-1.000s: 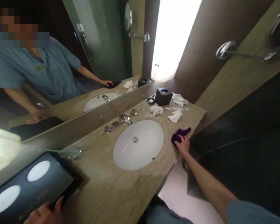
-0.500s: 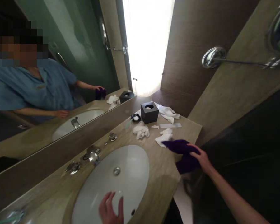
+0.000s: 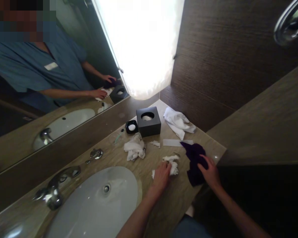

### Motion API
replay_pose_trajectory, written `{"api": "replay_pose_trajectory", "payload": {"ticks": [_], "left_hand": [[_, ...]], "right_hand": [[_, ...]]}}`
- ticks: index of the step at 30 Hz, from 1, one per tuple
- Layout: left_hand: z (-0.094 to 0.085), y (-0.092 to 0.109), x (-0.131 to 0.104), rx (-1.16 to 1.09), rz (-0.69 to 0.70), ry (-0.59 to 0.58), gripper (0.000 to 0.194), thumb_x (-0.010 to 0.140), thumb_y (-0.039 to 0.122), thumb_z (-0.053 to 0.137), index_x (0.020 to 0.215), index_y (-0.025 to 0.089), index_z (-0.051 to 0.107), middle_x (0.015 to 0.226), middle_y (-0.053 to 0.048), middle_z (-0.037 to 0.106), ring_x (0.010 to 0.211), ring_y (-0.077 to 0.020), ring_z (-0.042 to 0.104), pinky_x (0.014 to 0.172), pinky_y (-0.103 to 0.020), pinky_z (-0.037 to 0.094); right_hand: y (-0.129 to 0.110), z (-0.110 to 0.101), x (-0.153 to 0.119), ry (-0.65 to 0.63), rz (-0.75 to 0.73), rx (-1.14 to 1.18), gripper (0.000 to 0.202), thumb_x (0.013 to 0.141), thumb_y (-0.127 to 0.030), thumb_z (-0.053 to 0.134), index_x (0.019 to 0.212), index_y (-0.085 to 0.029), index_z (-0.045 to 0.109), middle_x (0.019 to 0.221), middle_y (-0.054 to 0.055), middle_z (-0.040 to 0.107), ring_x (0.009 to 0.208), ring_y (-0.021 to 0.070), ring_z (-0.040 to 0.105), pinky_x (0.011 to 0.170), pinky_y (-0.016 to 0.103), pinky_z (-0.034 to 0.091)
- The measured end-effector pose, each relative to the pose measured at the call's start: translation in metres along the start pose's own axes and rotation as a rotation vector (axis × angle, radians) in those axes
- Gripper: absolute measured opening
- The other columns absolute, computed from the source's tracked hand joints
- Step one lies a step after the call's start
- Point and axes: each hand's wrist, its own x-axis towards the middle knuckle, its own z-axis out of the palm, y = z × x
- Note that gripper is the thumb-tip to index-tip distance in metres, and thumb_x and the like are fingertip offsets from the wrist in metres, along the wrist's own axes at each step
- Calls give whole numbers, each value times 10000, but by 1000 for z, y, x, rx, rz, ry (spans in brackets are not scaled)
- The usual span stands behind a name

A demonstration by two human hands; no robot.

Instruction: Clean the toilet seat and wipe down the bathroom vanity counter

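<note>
At the far left of the counter (image 3: 109, 158), a chrome faucet (image 3: 52, 195) stood behind the white sink (image 3: 94, 205), and the mirror (image 3: 52, 99) above showed a person in a blue shirt with a small badge, too blurred to read. Near the middle lay a crumpled white tissue (image 3: 134, 148), with a small black dish (image 3: 131, 127) and a black tissue box (image 3: 148, 121) just behind it. The left hand (image 3: 161, 177) rested with curled fingers on a small white tissue wad (image 3: 173, 164), gripping it loosely. Behind were a flat paper strip (image 3: 172, 142) and a white cloth (image 3: 178, 121), both without readable writing. At the right edge, the right hand (image 3: 210, 172) pressed on a dark purple cloth (image 3: 194, 162), fingers closed over it. Nothing blocked either hand.
</note>
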Motion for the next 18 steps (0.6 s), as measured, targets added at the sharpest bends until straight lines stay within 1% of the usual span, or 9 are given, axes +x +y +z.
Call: {"api": "replay_pose_trajectory", "payload": {"ticks": [1, 3, 6, 8, 11, 13, 14, 16, 18], "left_hand": [[1, -1, -8, -24, -48, -4, 431, 811, -5, 507, 1178, 152, 668, 1187, -111, 651, 1128, -301, 611, 987, -439, 531], [-5, -6, -17, -63, -124, 45, 341, 784, 37, 587, 1088, 149, 693, 1150, -103, 645, 1100, -298, 597, 963, -426, 529], [-28, -20, -1, -75, -177, 279, 188, 808, 163, 664, 984, 120, 714, 1297, -158, 577, 1227, -329, 519, 1066, -450, 465], [-41, -30, 26, -50, -190, 359, 215, 814, 209, 683, 995, 98, 715, 1507, -185, 439, 1405, -376, 383, 1191, -484, 343], [-42, -37, 68, -17, -202, 270, 384, 833, 304, 708, 1111, 43, 672, 1614, -237, 282, 1505, -424, 229, 1245, -545, 217], [-31, -34, 82, -38, -174, 233, 463, 876, 328, 668, 1211, 13, 611, 1540, -262, 384, 1458, -403, 320, 1222, -535, 258], [-24, -31, 84, -48, -148, 231, 435, 899, 278, 627, 1245, 17, 590, 1472, -247, 463, 1407, -378, 388, 1197, -513, 301], [-12, -25, 78, -62, -114, 222, 438, 891, 112, 535, 1325, 51, 556, 1314, -184, 581, 1269, -328, 497, 1123, -463, 383], [-9, -23, 66, -88, -141, 217, 536, 837, 9, 482, 1362, 90, 553, 1252, -152, 607, 1203, -314, 522, 1077, -443, 413]], "right_hand": [[-3, 9, -5, 1, -96, -78, 549, 771, -445, 536, 1212, -150, 679, 1294, 155, 605, 1211, 356, 572, 1082, 573, 456], [-14, 30, -23, -95, -266, -149, 481, 794, -326, 520, 1222, -182, 687, 1303, 138, 595, 1218, 342, 569, 1055, 557, 492], [-33, 53, -47, -294, -419, -50, 486, 786, -202, 530, 1245, -258, 680, 1322, 83, 595, 1231, 295, 575, 1050, 504, 526], [-37, 54, -51, -364, -389, 53, 477, 774, -196, 558, 1224, -272, 694, 1317, 74, 602, 1220, 288, 593, 1049, 500, 530], [-29, 41, -41, -347, -221, 160, 424, 798, -280, 603, 1209, -252, 705, 1311, 91, 605, 1204, 294, 614, 1065, 522, 507], [-20, 29, -33, -295, -135, 181, 418, 815, -350, 611, 1206, -233, 702, 1303, 99, 611, 1215, 300, 606, 1083, 540, 481], [-15, 24, -31, -268, -110, 181, 423, 821, -377, 610, 1205, -226, 700, 1298, 101, 614, 1223, 302, 599, 1089, 545, 472], [-5, 17, -31, -239, -94, 162, 435, 830, -406, 600, 1213, -221, 691, 1304, 100, 611, 1228, 298, 592, 1089, 541, 468], [2, 16, -32, -243, -126, 114, 433, 841, -392, 581, 1227, -225, 683, 1321, 97, 598, 1231, 288, 587, 1085, 529, 472]]}}
